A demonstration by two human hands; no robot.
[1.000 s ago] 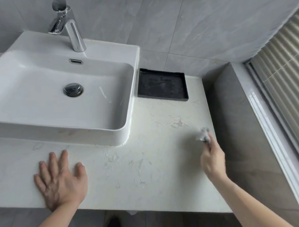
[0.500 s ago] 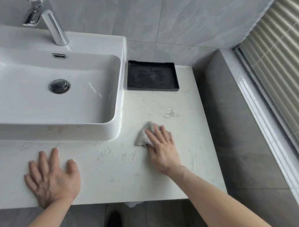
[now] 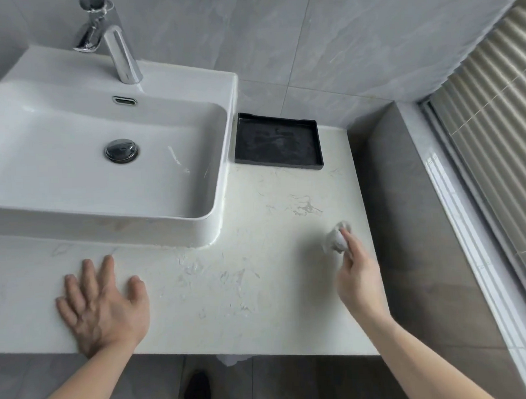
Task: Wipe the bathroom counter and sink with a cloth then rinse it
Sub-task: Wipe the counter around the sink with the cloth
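The counter (image 3: 257,229) fills the lower middle of the view, pale stone with faint grey veining and smeared streaks near its centre. On it, from about 9 to 11 o'clock, sits the sink (image 3: 59,184), a white rectangular basin with a round metal drain (image 3: 121,150) in its floor and an overflow slot in the back wall. The blind (image 3: 498,104), ribbed and beige, runs down the edge at 2 to 3 o'clock behind a white frame. The tray (image 3: 279,141), black and shallow, lies at about 12 o'clock of the counter, just beside the sink's right wall and against the tiled wall. The tap (image 3: 119,51), chrome, rises from the sink's back ledge at 11 o'clock. The left hand (image 3: 105,308) lies flat at 7 o'clock, fingers spread and straight, palm pressing the counter near its front edge. The right hand (image 3: 360,281) at 4 o'clock pinches the cloth (image 3: 336,240), a small crumpled grey-white wad, at its fingertips close to the counter's right edge; whether the wad touches the stone I cannot tell.
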